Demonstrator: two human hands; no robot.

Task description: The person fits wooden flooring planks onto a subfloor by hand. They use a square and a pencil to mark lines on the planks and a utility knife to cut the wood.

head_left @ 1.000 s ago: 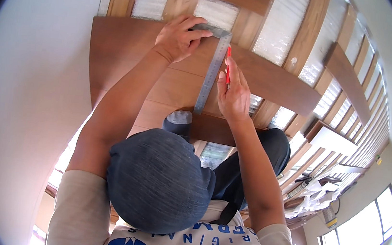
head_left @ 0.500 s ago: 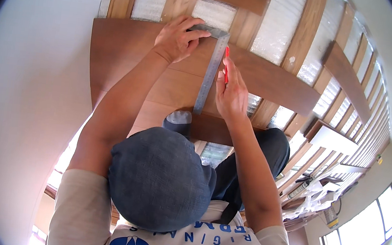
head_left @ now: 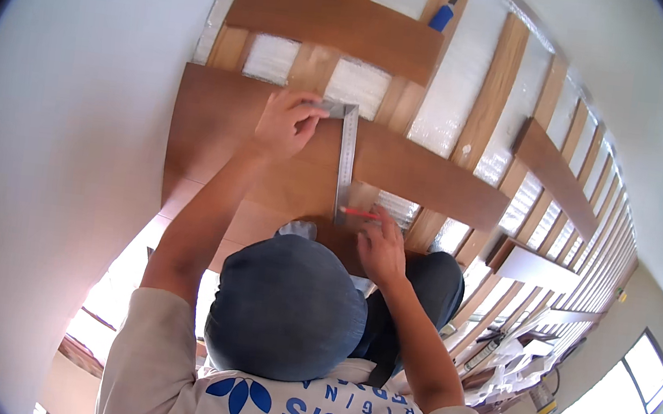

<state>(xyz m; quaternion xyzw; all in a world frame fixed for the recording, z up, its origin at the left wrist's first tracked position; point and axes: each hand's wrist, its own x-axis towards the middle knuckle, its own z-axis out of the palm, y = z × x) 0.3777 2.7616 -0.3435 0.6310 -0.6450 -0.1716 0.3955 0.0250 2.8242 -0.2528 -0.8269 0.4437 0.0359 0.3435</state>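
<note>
A metal try square (head_left: 345,164) lies on brown wooden planks, its long blade running toward me and its short arm at the far end. My left hand (head_left: 285,122) is closed on that short arm, thumb and fingers at its left end. Near the blade's close end, my right hand (head_left: 381,249) grips a red pencil (head_left: 363,214). The pencil points left, its tip at or very near the blade. Under the square, the left plank (head_left: 227,117) meets a narrower brown board (head_left: 434,168) that reaches right.
Beyond, a loose brown plank (head_left: 332,25) rests across wooden battens (head_left: 495,95) over silver foil sheeting (head_left: 459,66). A blue-handled tool (head_left: 444,17) lies beside it. Another board (head_left: 557,177) and a white-faced piece (head_left: 537,268) are to the right. A pale wall (head_left: 74,96) rises at left.
My right hand has come from beside the square's far corner to its near end, and the pencil has swung to point left. My left hand stays on the short arm. The view has shifted.
</note>
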